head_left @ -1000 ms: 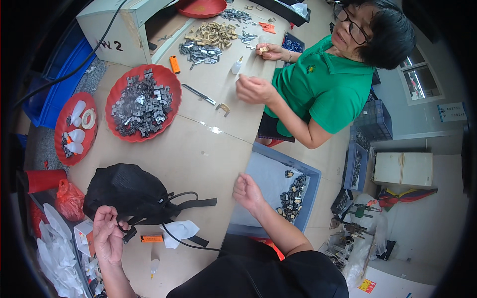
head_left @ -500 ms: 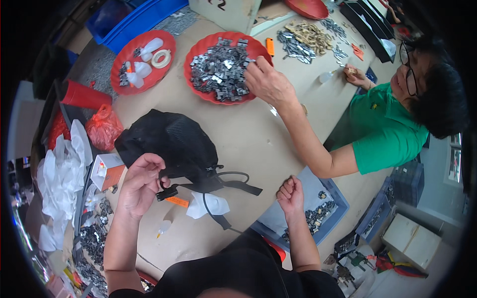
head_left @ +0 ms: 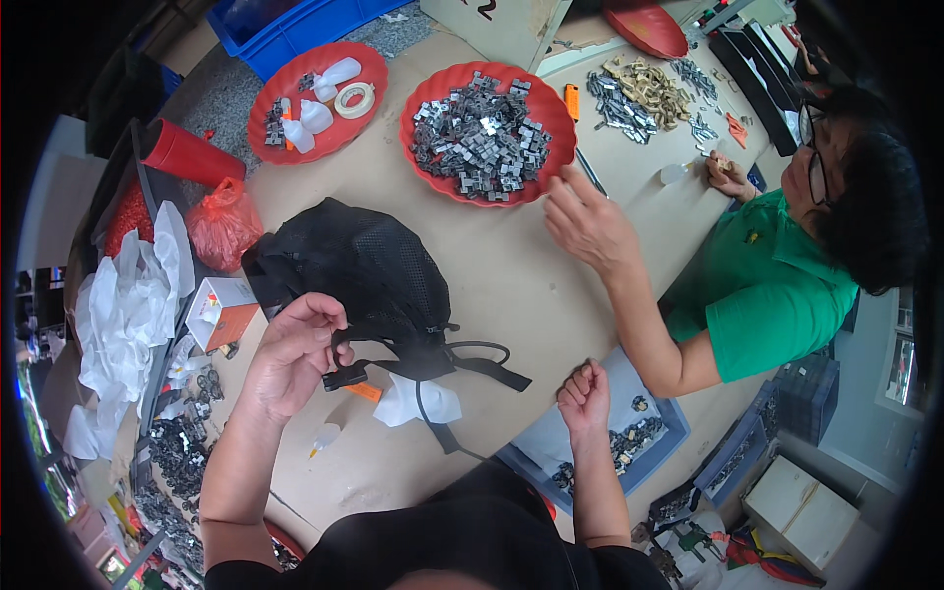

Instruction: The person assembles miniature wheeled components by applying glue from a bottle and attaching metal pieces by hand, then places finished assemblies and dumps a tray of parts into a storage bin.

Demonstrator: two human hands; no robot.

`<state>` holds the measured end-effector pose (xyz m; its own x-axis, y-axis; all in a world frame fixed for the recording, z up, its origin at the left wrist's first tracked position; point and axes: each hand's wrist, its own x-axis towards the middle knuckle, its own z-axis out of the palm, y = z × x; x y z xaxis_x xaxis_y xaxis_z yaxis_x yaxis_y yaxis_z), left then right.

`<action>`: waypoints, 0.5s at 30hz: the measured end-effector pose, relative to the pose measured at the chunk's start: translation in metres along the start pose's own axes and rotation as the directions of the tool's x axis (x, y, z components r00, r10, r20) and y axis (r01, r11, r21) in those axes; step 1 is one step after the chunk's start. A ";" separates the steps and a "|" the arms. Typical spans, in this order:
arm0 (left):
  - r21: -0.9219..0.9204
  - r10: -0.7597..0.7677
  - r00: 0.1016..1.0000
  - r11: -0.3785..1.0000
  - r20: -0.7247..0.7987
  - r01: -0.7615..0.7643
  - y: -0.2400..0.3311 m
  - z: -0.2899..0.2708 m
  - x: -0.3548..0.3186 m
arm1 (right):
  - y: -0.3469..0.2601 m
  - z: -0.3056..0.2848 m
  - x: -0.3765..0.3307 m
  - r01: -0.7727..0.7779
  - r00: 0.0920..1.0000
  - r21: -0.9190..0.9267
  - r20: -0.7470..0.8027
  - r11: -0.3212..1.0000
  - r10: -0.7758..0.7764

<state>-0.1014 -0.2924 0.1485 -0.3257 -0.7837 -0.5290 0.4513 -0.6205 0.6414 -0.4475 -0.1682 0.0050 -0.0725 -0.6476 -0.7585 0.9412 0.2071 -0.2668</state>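
Note:
My left hand [head_left: 292, 359] is raised over the table with thumb and fingers curled together. A small dark piece shows at its fingertips, too unclear to name. Right beside those fingers lies a black buckle [head_left: 346, 377] on the strap of a black mesh bag [head_left: 359, 261]. My right hand [head_left: 585, 398] is closed into a fist, fingertips up, above the edge of a grey-blue bin [head_left: 669, 433] of small metal parts. Something tiny and dark appears at its fingertips; what it is cannot be made out.
Beyond the bag, a red scalloped plate [head_left: 433, 177] holds heaped metal clips. Another red plate [head_left: 265, 88] carries bottles and tape. A white tissue [head_left: 418, 401] and a small dropper bottle [head_left: 324, 440] lie nearby. At the right sits a co-worker in a green shirt [head_left: 767, 285].
The view has shifted, so the table appears farther right. A co-worker's hand has drawn back from the plate of clips, uncovering a pen beside it. My hands keep nearly the same pose.

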 end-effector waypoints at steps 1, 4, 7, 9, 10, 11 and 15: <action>-0.003 -0.001 1.000 1.000 -0.001 0.001 0.000 0.000 0.000 | 0.000 -0.001 0.001 -0.003 1.000 -0.002 0.018 1.000 0.003; 0.001 0.011 1.000 1.000 -0.011 -0.011 -0.002 0.000 0.000 | 0.000 -0.001 0.001 -0.008 1.000 -0.013 0.030 1.000 0.008; 0.010 0.013 1.000 1.000 -0.007 -0.013 -0.004 0.003 0.002 | -0.002 -0.002 0.000 -0.009 1.000 -0.009 0.006 1.000 0.009; 0.022 0.020 1.000 1.000 -0.003 -0.020 -0.004 0.006 0.003 | -0.002 -0.006 0.002 -0.005 1.000 -0.014 0.009 1.000 0.005; 0.034 0.028 1.000 0.999 -0.007 -0.028 -0.004 0.010 0.003 | -0.002 -0.007 0.002 -0.009 1.000 -0.021 0.013 1.000 0.009; 0.037 0.024 1.000 0.999 0.006 -0.025 -0.004 0.013 0.004 | -0.003 -0.007 0.002 0.004 1.000 -0.014 0.012 1.000 -0.004; 0.018 0.036 0.999 0.999 0.005 -0.036 -0.007 0.006 0.001 | 0.005 -0.004 0.002 0.037 0.998 -0.068 -0.047 0.997 -0.041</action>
<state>-0.1094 -0.2888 0.1467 -0.3135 -0.8058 -0.5025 0.4476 -0.5921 0.6701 -0.4443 -0.1659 0.0001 -0.1260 -0.6206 -0.7740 0.9132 0.2323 -0.3349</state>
